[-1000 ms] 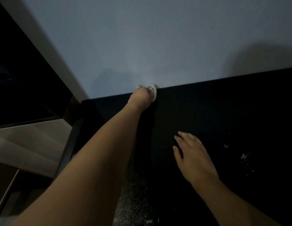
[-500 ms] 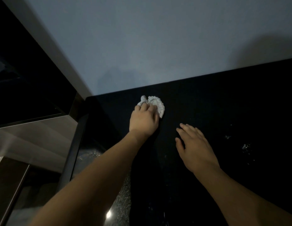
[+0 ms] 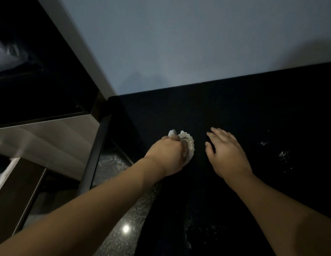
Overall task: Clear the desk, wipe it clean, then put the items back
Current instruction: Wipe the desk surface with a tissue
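Note:
The black desk top (image 3: 235, 111) fills the right and lower part of the view, its back edge against a pale wall. My left hand (image 3: 166, 156) grips a crumpled white cloth (image 3: 188, 145) and presses it on the desk near the left edge. Only the cloth's far side shows past my knuckles. Just right of the cloth, my right hand (image 3: 225, 154) lies flat on the surface, fingers straight and spread, holding nothing.
White specks and smears (image 3: 283, 154) dot the desk to the right of my right hand. A speckled dark floor (image 3: 127, 215) with a light glint lies below the desk's left edge. A grey cabinet or ledge (image 3: 50, 141) stands at the left.
My left hand has dragged the cloth from the desk's back edge at the wall toward me, level with my right hand. The right hand has stayed flat in place.

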{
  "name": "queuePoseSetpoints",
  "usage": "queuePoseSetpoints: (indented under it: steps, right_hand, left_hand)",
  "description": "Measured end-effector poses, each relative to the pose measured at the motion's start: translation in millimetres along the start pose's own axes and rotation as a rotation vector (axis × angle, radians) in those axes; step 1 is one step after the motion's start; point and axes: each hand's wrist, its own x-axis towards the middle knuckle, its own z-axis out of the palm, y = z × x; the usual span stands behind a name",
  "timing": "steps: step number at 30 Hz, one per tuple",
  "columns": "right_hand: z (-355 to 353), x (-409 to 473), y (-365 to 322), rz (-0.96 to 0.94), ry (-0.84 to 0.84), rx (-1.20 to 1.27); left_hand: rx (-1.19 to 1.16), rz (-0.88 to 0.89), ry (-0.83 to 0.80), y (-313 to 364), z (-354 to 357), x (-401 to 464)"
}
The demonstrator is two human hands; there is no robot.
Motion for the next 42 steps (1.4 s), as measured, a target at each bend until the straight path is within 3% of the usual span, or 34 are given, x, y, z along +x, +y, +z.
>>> queuePoseSetpoints:
  steps: [5,9,14,19,27,31,38,40,42]
  right_hand:
    - [-4.2,-1.0,-7.9,0.021,-0.044,-0.096]
    - [-12.3,-8.8,-13.6,0.069,-0.197,-0.177]
    - [-34.0,-51.6,-10.2,-0.009,-0.323,-0.324]
    - [-31.1,-70.3,-11.9,0.086,-0.526,-0.34]
    - [-37.4,-64.7,-28.1,0.184,-0.601,-0.342]
    - [-35.2,-67.1,-29.6,0.204,-0.594,-0.372]
    - [-36.7,-72.3,-29.1,0.162,-0.527,-0.424]
    - [-37.0,-73.1,-30.0,0.141,-0.509,-0.453]
    - [-38.6,-72.2,-29.7,0.104,-0.486,-0.486]
  left_hand:
    - [-0.031,-0.021,-0.045,-2.1,7.9,30.0]
    - [-0.009,-0.104,-0.072,10.1,3.5,30.4]
    - [-0.015,-0.175,0.034,19.4,8.3,11.5]
    - [-0.042,-0.161,-0.003,27.4,24.5,-21.6]
    - [-0.072,-0.122,0.001,65.9,70.2,-127.9]
    - [-0.039,-0.082,-0.091,88.5,78.6,-180.7]
    - [-0.237,0.043,-0.62,110.5,44.2,-230.4]
    - [-0.298,-0.029,-0.565,95.4,36.5,-217.8]
    - [-0.479,-0.102,-0.408,76.4,19.0,-197.5]
